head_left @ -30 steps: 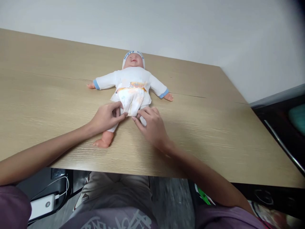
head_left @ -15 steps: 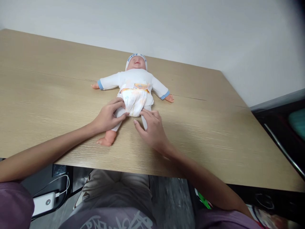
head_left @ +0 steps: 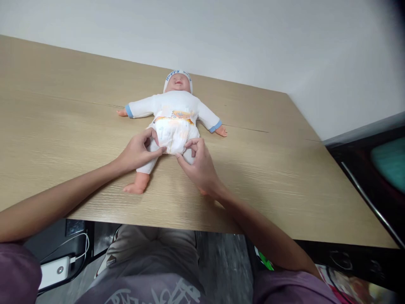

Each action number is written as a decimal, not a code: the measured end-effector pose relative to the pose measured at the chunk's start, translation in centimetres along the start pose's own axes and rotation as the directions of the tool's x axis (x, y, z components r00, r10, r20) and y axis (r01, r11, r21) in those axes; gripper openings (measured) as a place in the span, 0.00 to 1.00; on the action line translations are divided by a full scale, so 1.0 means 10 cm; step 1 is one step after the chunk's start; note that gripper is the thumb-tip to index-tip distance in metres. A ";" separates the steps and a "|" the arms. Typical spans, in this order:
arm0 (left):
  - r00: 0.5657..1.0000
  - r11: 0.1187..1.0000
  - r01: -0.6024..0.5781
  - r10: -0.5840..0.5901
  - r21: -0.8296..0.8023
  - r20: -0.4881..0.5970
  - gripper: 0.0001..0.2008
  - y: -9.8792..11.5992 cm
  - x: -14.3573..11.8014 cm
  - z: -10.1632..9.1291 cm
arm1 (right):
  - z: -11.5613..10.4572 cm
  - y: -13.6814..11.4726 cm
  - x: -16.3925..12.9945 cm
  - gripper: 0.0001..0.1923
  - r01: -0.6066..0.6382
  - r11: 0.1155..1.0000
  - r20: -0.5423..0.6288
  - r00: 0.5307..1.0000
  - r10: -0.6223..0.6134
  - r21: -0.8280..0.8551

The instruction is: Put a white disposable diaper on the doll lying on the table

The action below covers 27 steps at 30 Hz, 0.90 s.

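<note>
Both hands meet at the lower edge of a diaper [head_left: 173,136] on a baby doll [head_left: 172,116] lying face up on a wooden table [head_left: 284,177]. Left hand [head_left: 136,150] pinches the diaper's leg edge between thumb and fingertips, resting on the doll's thigh. Right hand [head_left: 199,164] also pinches, thumb and forefinger curled together on the diaper's other leg edge and hiding that leg.

Compared with 1 second ago, the right hand's fingers, which lay flatter and more spread over the leg, have drawn up into a tight pinch, and the left thumb has lifted higher onto the diaper. Judging from this, the work has narrowed to fine tugging at the 2 leg openings.

Beyond the fingertips, the doll's 2 arms stretch sideways and its capped head points away. Bare tabletop runs wide to the outside of each hand. Behind the wrists, the near table edge lies close, with the person's lap below it. Far past the right hand, the table's side edge meets dark furniture [head_left: 363,169].
</note>
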<state>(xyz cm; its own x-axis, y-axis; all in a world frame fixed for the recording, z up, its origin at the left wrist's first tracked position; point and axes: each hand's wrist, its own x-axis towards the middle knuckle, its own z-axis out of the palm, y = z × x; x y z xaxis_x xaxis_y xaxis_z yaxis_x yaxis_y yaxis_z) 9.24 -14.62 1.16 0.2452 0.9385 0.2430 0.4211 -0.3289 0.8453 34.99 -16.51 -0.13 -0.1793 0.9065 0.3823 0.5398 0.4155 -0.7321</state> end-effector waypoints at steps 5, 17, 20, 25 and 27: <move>0.997 0.990 0.015 -0.025 -0.138 -0.073 0.26 -0.09 -0.02 0.04 | -0.07 0.02 -0.01 0.21 -0.084 0.996 -0.040 0.996 0.085 0.027; 0.952 0.918 0.168 -0.246 -0.360 -0.181 0.32 -0.02 -0.13 0.16 | -0.23 -0.02 0.01 0.12 -0.172 0.984 0.031 0.985 0.171 0.040; 0.955 0.921 0.214 -0.267 -0.325 -0.128 0.28 0.02 -0.11 0.10 | -0.26 -0.06 0.01 0.12 -0.139 0.990 0.052 0.989 0.139 -0.008; 0.951 0.876 0.279 -0.310 -0.394 -0.016 0.26 0.10 -0.08 0.03 | -0.24 -0.08 0.01 0.11 -0.076 0.993 0.085 0.993 0.084 -0.090; 0.946 0.853 0.299 -0.325 -0.427 0.013 0.26 0.12 -0.07 0.04 | -0.21 -0.08 0.01 0.09 -0.040 0.991 0.094 0.994 0.052 -0.127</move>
<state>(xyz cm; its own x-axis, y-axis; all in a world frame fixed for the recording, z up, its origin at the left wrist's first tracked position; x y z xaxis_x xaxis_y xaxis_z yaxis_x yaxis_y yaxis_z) 9.89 -15.70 1.82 0.1064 0.9930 -0.0511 0.0601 0.0448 0.9972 36.24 -16.91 1.69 -0.2275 0.9298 0.2894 0.6464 0.3664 -0.6693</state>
